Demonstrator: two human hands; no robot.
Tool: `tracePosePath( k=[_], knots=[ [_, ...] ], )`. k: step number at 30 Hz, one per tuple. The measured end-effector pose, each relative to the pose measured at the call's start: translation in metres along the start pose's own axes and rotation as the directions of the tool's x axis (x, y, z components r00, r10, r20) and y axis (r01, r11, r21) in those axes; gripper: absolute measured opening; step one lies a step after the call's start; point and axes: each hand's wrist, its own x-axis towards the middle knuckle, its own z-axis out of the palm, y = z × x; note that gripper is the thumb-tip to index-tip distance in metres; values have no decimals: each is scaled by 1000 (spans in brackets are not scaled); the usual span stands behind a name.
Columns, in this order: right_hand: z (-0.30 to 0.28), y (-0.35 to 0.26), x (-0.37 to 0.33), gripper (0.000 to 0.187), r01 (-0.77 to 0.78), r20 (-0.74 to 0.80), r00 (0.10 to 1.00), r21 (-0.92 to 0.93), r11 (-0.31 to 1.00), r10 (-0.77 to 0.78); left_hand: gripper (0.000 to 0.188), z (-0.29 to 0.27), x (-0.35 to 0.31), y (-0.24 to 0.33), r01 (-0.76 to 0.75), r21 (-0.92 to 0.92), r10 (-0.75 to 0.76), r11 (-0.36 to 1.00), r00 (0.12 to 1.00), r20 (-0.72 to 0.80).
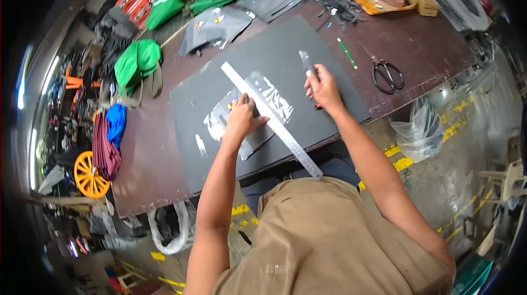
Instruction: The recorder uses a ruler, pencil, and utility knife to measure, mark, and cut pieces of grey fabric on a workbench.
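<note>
Below my brown apron (324,234), my left hand (241,119) presses flat to steady the steel ruler (272,119), while my right hand (324,89) grips closed around the cutter knife (306,63).

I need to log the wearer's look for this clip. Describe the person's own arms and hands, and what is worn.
Both forearms are bare, with no sleeves reaching them. The left hand and right hand wear no gloves; no watch or ring can be made out. A tan, khaki-coloured garment covers the torso.
</note>
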Motion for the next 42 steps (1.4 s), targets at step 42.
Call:
tracePosePath(
  k=[42],
  knots=[
    [470, 249, -63, 42, 290, 560, 814, -619, 729, 152, 96, 174, -131, -326, 387, -77, -364, 919, 906, 218]
  ],
)
